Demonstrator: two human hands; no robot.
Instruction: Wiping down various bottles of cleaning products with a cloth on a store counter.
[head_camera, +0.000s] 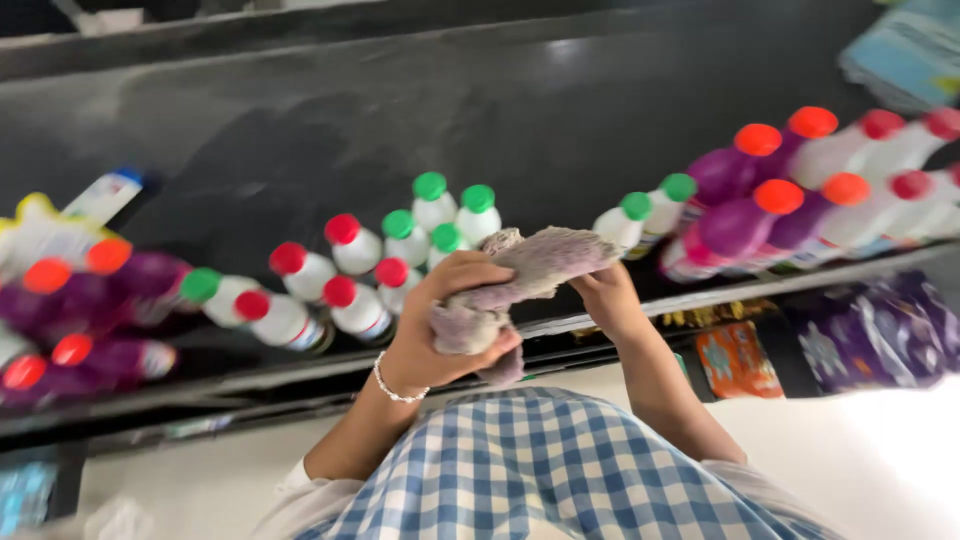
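A dark shelf (300, 120) carries rows of bottles. White bottles with red caps (345, 290) stand near the middle, white bottles with green caps (440, 215) just behind them. Purple bottles with orange caps (745, 205) crowd the right side, and more purple bottles (90, 300) sit at the left. Colourful packets (740, 358) lie on a lower shelf at the right.

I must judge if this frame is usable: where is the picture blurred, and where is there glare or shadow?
Head view: motion blur smears the purple bottles and white bottles; the left hand, right hand and grey cloth are sharper; the pale floor at lower right is overexposed; a soft shadow and faint glare lie on the dark shelf.
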